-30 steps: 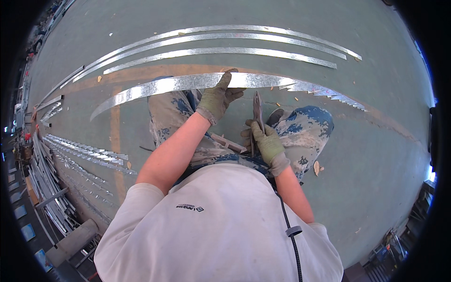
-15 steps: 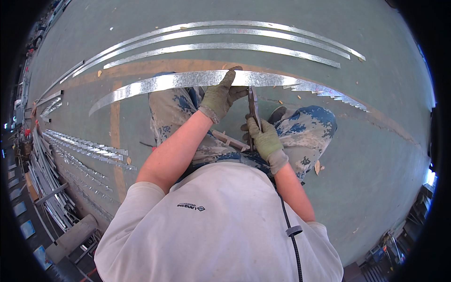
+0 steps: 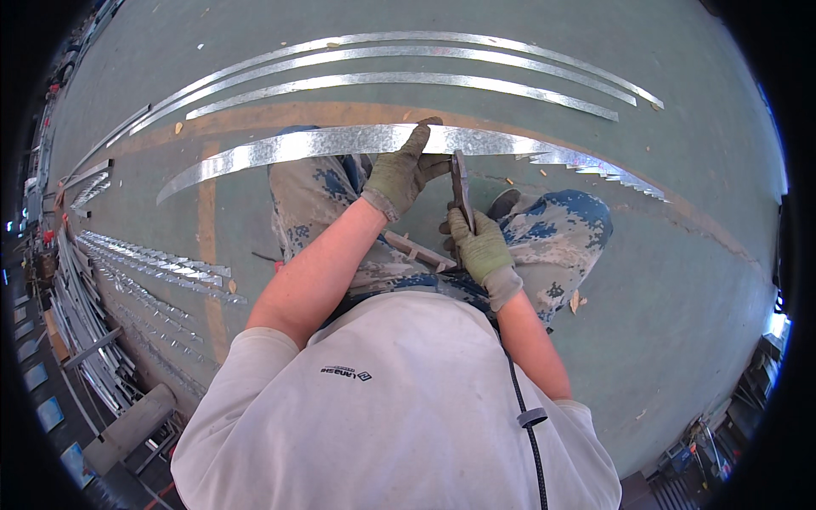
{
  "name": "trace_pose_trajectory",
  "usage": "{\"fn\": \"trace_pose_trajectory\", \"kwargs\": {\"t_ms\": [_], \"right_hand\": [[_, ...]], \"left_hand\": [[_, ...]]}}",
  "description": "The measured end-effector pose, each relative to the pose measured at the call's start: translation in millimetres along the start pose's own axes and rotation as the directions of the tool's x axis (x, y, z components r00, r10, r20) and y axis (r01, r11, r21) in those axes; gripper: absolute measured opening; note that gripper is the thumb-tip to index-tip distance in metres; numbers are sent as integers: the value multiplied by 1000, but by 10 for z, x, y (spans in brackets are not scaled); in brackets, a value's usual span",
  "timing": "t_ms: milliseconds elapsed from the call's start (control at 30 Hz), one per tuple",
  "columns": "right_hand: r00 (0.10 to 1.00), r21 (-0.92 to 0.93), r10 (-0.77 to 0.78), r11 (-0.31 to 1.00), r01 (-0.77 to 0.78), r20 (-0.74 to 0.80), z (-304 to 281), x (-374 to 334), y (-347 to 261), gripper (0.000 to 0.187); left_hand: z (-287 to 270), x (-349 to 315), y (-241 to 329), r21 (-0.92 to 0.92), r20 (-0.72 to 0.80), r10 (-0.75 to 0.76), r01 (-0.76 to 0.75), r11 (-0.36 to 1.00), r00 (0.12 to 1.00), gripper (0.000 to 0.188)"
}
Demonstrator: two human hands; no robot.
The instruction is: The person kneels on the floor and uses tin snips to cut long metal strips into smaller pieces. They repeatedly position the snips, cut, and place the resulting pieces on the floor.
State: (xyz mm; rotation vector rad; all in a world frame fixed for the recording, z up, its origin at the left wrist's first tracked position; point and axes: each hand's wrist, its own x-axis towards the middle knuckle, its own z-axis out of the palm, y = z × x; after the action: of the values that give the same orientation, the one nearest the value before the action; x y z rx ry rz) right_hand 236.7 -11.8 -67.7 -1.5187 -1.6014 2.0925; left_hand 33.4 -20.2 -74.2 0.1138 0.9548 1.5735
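My gloved left hand [image 3: 399, 174] grips a long, shiny metal strip [image 3: 289, 148] near its middle, fingers behind and thumb on the near side. The strip stretches crosswise above my lap. Toward its right end the near edge is cut into several saw-like teeth [image 3: 595, 164]. In my gloved right hand [image 3: 484, 251] is a pair of metal snips [image 3: 461, 191], pointing away from me. Their jaws meet the strip's near edge, just right of my left hand. Whether the blades are apart or together is too small to tell.
Three plain metal strips [image 3: 408, 79] lie on the green floor beyond. Several toothed strips [image 3: 157, 263] are at the left, near a pile of metal bars [image 3: 89, 340]. A grey-brown bar [image 3: 416, 251] sits by my lap. A dry leaf [image 3: 577, 301] is beside my right knee.
The snips have shifted slightly to the right along the strip's near edge, and the right hand with them. The strip and the left hand are almost where they were.
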Motion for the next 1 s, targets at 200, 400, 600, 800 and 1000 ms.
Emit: {"fn": "trace_pose_trajectory", "kwargs": {"t_ms": [200,400,600,800,1000], "right_hand": [[998,2,-20,1000,20,-59,60,55,113,40],[983,-140,-113,986,93,-145,153,33,127,40],[996,50,23,999,-19,-82,181,-10,-28,36],[988,255,152,956,-147,-2,115,-113,-189,32],[983,367,115,917,-160,141,2,-120,-198,30]], "left_hand": [[-8,2,4,-3,-3,-17,17,1000,1000,45],[-4,-12,4,-6,8,-26,26,1000,1000,46],[1,-29,15,-25,32,-28,29,999,999,45],[0,-19,19,-105,52,-28,34,994,998,44],[-12,-14,65,-141,60,-50,58,988,997,37]]}}
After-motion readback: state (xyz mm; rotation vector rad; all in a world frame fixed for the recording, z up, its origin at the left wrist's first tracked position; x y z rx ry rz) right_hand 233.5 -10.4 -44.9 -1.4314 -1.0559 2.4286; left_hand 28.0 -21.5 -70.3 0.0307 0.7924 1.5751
